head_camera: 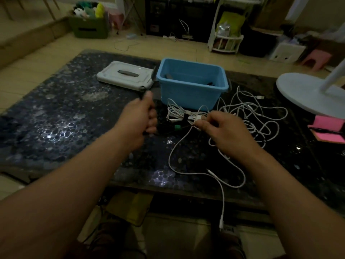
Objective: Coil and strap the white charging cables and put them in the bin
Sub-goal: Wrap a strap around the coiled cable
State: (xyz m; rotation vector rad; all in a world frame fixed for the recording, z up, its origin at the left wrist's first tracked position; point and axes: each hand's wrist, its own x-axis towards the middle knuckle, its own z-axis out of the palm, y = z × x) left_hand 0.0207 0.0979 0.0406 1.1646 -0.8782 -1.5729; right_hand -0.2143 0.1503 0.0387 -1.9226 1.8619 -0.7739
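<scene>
A blue bin (192,85) stands open on the dark table. In front of it lies a coiled white cable bundle (179,114) wrapped by a black strap. My left hand (140,116) is curled round a thin black strap whose end sticks up above the fist. My right hand (222,128) pinches a white cable near its plug, by the bundle. That loose white cable (188,171) loops over the table and hangs off the front edge. A tangle of white cables (257,113) lies to the right of the bin.
The bin's grey lid (125,75) lies left of the bin. A white round fan base (309,92) sits at the table's right, with pink notebooks (328,128) below it. Dark straps and a green-tipped piece (177,127) lie between my hands.
</scene>
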